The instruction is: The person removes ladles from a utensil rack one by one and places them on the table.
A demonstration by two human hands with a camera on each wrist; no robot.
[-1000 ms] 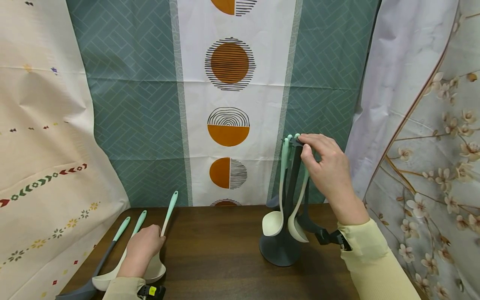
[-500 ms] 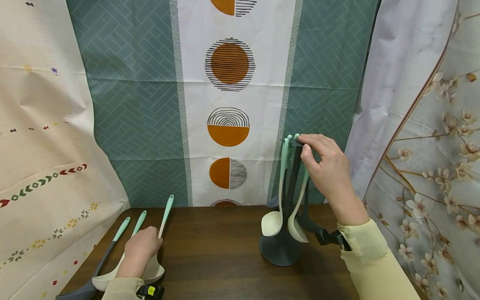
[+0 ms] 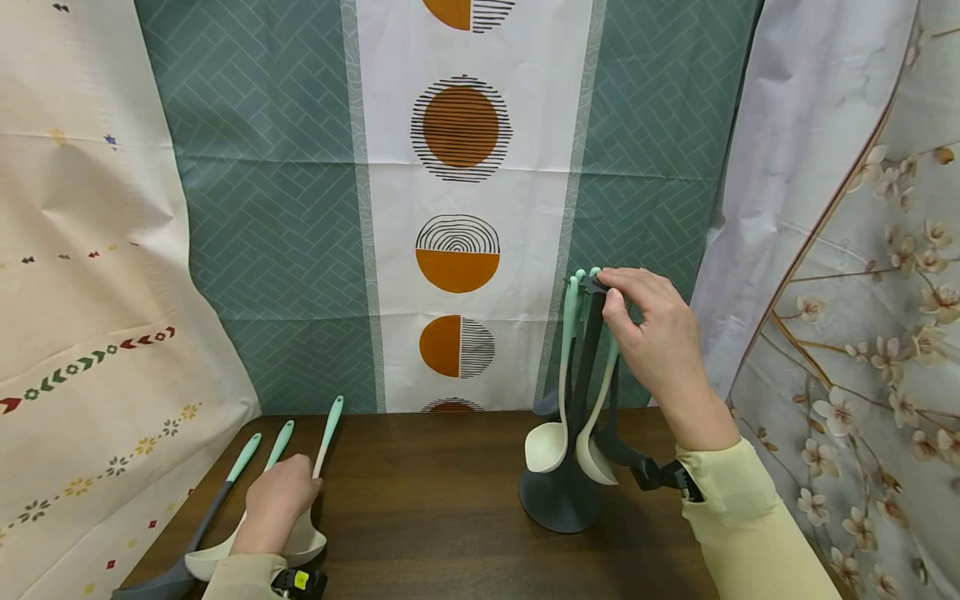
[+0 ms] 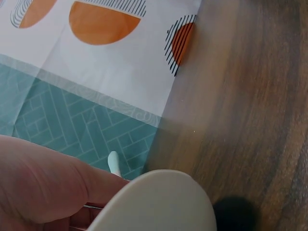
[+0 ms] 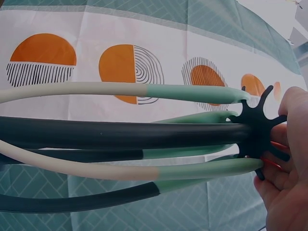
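Observation:
My left hand (image 3: 281, 504) grips a cream utensil with a mint handle (image 3: 329, 433) by its shaft, low at the left of the table. Its broad, rounded cream head (image 4: 159, 204) shows in the left wrist view; in the head view my hand and wrist partly cover it. My right hand (image 3: 660, 333) holds the pronged top of a dark utensil stand (image 3: 561, 500), fingers around the prongs (image 5: 260, 127) in the right wrist view. From the stand hang a cream ladle (image 3: 545, 447), a second cream ladle (image 3: 595, 458) and dark utensils with mint handles (image 5: 82, 201).
Left of my left hand, a grey utensil with a mint handle (image 3: 212, 508) and a cream ladle (image 3: 210, 560) lie on the brown wooden table (image 3: 427, 500). A patterned cloth (image 3: 262, 167) hangs behind the table, with curtains (image 3: 862, 333) at the right.
My left hand has shifted slightly left, and the mint handle's tip has moved left and down with it. My right hand keeps its hold on the stand.

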